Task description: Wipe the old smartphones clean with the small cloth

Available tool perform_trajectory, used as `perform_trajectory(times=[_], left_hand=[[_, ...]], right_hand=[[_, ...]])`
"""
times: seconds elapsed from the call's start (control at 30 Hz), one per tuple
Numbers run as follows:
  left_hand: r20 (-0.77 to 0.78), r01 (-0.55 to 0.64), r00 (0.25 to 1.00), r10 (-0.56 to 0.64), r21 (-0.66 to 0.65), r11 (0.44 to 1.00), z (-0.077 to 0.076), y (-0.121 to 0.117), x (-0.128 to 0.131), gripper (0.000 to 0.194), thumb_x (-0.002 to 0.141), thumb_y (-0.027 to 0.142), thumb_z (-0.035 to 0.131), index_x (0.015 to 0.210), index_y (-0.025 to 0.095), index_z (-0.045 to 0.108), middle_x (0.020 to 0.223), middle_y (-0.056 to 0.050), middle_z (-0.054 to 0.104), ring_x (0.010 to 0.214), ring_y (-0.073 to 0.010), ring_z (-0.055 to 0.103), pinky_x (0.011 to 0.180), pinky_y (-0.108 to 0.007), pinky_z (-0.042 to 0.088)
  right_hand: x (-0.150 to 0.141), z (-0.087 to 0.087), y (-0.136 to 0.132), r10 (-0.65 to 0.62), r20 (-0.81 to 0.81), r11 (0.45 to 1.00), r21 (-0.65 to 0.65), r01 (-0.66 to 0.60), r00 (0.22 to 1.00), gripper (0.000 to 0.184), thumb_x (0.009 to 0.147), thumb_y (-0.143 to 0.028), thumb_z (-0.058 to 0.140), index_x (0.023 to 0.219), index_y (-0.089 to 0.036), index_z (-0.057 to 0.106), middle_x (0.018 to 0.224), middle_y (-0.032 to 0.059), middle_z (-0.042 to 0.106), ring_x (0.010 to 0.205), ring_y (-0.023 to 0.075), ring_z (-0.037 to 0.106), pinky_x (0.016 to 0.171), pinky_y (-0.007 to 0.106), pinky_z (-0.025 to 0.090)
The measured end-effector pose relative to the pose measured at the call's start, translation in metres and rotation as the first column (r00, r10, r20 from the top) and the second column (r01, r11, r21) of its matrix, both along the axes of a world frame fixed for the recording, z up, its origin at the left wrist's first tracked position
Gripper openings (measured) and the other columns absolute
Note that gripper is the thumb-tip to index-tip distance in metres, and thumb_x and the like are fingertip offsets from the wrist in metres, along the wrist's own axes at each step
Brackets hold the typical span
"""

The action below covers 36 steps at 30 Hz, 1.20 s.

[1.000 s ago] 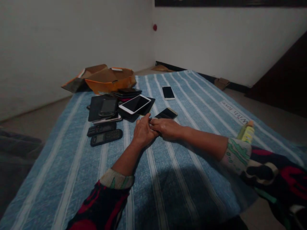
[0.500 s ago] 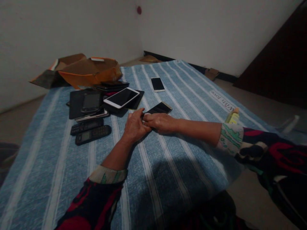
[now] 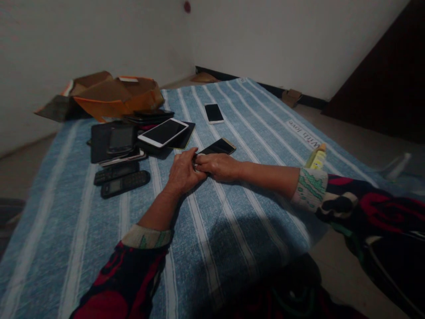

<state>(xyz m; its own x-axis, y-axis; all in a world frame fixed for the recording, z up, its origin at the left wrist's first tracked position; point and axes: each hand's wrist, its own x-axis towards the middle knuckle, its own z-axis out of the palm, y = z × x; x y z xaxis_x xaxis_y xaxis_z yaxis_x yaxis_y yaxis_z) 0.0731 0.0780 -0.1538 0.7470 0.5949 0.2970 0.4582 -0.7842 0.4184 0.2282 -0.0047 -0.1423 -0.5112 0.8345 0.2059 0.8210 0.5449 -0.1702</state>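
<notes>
And here is the gold-edged smartphone (image 3: pixel 218 146), lying dark screen up at the middle of the table, just beyond the knuckles of the right hand (image 3: pixel 219 167), its near end partly hidden by the fingers; whether they touch it, there's no telling. The left hand (image 3: pixel 184 172) comes in from the other side, and the two meet, fingertips together, low over the striped blue cloth (image 3: pixel 83 221). A pale glint shows between the fingers, but the grip itself is covered: whether either hand pinches anything cannot be told from here.

Out to the left of the hands, a white smartphone (image 3: pixel 164 132) rests tilted on darker flat pieces. Beside it, a dark handset (image 3: pixel 121 139) tops a small pile, and nearer the edge two black keypad phones lie side by side, the front one (image 3: pixel 125 184) showing its buttons. Farther up, on its own, a white-edged phone (image 3: pixel 214 113). Behind the pile sits a torn orange-brown cardboard box (image 3: pixel 116 99), and over by the right sleeve (image 3: pixel 310 188), a yellow tube (image 3: pixel 318 159).
</notes>
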Motion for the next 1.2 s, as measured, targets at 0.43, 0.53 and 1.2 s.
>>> perform_trajectory(times=[0.43, 0.53, 1.2], left_hand=[[-0.026, 0.012, 1.0, -0.012, -0.006, 1.0, 0.002, -0.004, -0.001, 0.072, 0.064, 0.034, 0.06, 0.132, 0.013, 0.048, 0.119, -0.012, 0.062, 0.109, -0.0318, 0.055, 0.101, -0.049, 0.043], [-0.035, 0.017, 0.999, -0.017, -0.009, 1.0, 0.004, -0.006, -0.001, 0.072, 0.064, 0.035, 0.062, 0.131, 0.012, 0.048, 0.122, -0.014, 0.061, 0.112, -0.0323, 0.055, 0.104, -0.049, 0.041], [0.038, 0.082, 0.996, -0.081, -0.036, 0.996, 0.001, -0.013, -0.012, 0.071, 0.064, 0.032, 0.069, 0.13, 0.016, 0.049, 0.123, -0.014, 0.06, 0.114, -0.0325, 0.055, 0.101, -0.049, 0.043]], right_hand=[[-0.001, -0.004, -0.003, -0.041, -0.042, 0.999, 0.023, 0.042, 0.998, 0.024, 0.09, -0.007, 0.047, 0.105, -0.014, 0.064, 0.109, 0.0087, 0.062, 0.103, 0.0199, 0.056, 0.092, 0.034, 0.045], [-0.004, -0.005, 0.003, -0.085, -0.055, 0.996, 0.03, 0.087, 0.995, 0.021, 0.091, -0.009, 0.049, 0.102, -0.015, 0.065, 0.107, 0.008, 0.063, 0.101, 0.0201, 0.057, 0.092, 0.033, 0.045], [-0.014, -0.041, -0.023, -0.091, -0.221, 0.944, 0.29, 0.155, 0.971, 0.038, 0.088, -0.005, 0.047, 0.122, -0.014, 0.06, 0.128, 0.0172, 0.061, 0.129, 0.0257, 0.05, 0.105, 0.046, 0.044]])
